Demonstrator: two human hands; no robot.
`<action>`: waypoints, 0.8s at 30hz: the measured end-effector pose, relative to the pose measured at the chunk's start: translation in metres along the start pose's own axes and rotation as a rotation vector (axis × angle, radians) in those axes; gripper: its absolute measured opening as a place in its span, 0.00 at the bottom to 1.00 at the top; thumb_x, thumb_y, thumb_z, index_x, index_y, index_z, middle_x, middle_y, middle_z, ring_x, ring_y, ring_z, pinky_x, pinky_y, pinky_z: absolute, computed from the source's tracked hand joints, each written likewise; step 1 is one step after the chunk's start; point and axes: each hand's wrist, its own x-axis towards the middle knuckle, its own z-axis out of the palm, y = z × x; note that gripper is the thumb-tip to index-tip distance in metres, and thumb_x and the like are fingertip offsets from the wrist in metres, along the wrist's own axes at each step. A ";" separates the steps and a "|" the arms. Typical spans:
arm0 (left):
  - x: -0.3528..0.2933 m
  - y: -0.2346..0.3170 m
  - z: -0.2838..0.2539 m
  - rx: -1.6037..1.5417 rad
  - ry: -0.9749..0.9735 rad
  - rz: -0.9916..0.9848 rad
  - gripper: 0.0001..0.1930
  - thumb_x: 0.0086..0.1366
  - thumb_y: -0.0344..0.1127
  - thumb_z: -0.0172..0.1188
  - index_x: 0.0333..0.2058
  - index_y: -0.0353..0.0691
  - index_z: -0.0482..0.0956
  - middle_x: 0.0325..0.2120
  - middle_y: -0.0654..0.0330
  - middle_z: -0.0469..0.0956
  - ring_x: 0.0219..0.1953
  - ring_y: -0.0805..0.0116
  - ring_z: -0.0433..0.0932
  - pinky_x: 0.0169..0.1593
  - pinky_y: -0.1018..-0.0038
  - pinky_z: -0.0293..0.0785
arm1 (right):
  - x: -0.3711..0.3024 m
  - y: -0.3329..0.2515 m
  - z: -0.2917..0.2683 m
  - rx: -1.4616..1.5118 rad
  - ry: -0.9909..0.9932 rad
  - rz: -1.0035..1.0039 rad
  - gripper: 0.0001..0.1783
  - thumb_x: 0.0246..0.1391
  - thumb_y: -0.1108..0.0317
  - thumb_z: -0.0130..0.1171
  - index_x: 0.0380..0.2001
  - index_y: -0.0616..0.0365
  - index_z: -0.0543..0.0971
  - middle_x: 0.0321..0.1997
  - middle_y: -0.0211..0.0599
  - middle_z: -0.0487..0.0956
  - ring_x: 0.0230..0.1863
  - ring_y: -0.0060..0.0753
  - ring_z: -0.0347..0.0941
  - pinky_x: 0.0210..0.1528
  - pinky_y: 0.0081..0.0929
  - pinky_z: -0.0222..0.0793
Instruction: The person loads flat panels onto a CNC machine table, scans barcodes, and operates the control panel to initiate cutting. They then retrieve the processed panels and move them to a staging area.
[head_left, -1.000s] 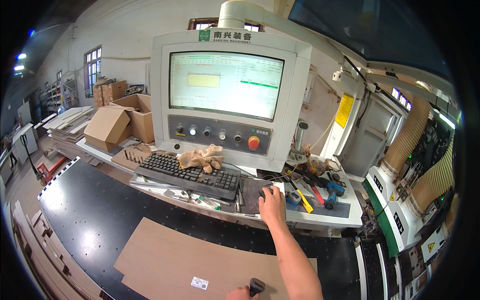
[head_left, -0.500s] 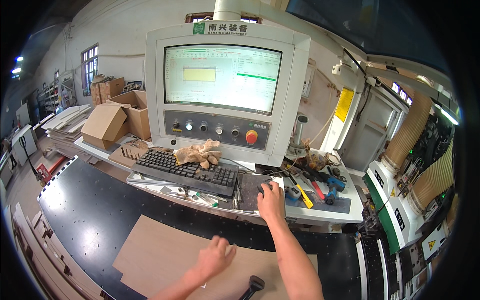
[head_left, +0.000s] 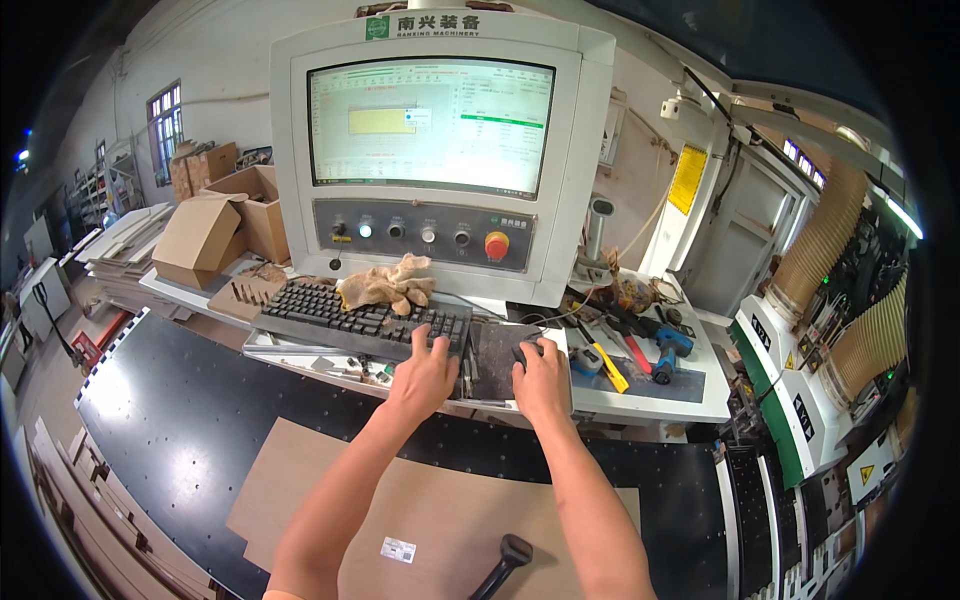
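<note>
My left hand reaches over the right end of a black keyboard, fingers stretched out onto its keys, holding nothing. My right hand is curled around a dark computer mouse on a dark mouse pad. Most of the mouse is hidden under the fingers. Behind the keyboard stands a machine control cabinet with a lit screen, showing a yellow rectangle and a small pop-up window. A worn work glove lies across the keyboard's back edge.
Below my arms, a brown board with a white label lies on a black machine bed. A black handle rises near it. Right of the mouse are a yellow knife and a blue power tool. Cardboard boxes stand left.
My left hand has moved from above the board up and forward to the keyboard, uncovering the label. A small window has appeared on the screen. My right hand stays on the mouse.
</note>
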 end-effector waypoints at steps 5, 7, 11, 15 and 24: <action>0.019 0.006 0.023 0.051 -0.129 -0.025 0.17 0.69 0.45 0.58 0.42 0.35 0.73 0.55 0.31 0.65 0.33 0.29 0.80 0.36 0.49 0.82 | 0.002 -0.003 -0.003 -0.022 -0.033 0.029 0.21 0.57 0.69 0.63 0.54 0.58 0.79 0.62 0.49 0.70 0.61 0.54 0.68 0.63 0.44 0.67; 0.017 0.004 0.023 0.053 -0.145 0.014 0.17 0.69 0.45 0.57 0.42 0.33 0.73 0.56 0.30 0.65 0.32 0.30 0.80 0.36 0.50 0.82 | 0.002 -0.005 -0.003 -0.005 -0.033 0.045 0.21 0.58 0.68 0.62 0.56 0.57 0.79 0.62 0.47 0.70 0.62 0.52 0.67 0.64 0.42 0.66; 0.012 0.002 0.022 0.020 -0.064 -0.009 0.18 0.69 0.45 0.56 0.43 0.33 0.72 0.58 0.29 0.63 0.32 0.30 0.80 0.35 0.50 0.81 | 0.002 -0.006 -0.004 -0.014 -0.034 0.047 0.21 0.57 0.68 0.62 0.55 0.57 0.79 0.63 0.48 0.70 0.62 0.53 0.67 0.65 0.42 0.66; 0.012 0.003 0.021 0.027 -0.087 -0.030 0.17 0.69 0.44 0.56 0.44 0.33 0.72 0.59 0.30 0.63 0.32 0.30 0.80 0.36 0.49 0.81 | 0.002 -0.007 -0.006 -0.022 -0.050 0.050 0.22 0.56 0.68 0.62 0.55 0.57 0.80 0.64 0.47 0.70 0.63 0.52 0.67 0.65 0.42 0.66; 0.012 0.002 0.020 0.037 -0.093 -0.001 0.18 0.70 0.44 0.53 0.43 0.32 0.71 0.56 0.29 0.63 0.31 0.31 0.81 0.34 0.49 0.82 | 0.002 -0.008 -0.007 -0.002 -0.071 0.066 0.22 0.57 0.68 0.62 0.55 0.56 0.80 0.65 0.46 0.68 0.64 0.51 0.67 0.65 0.41 0.66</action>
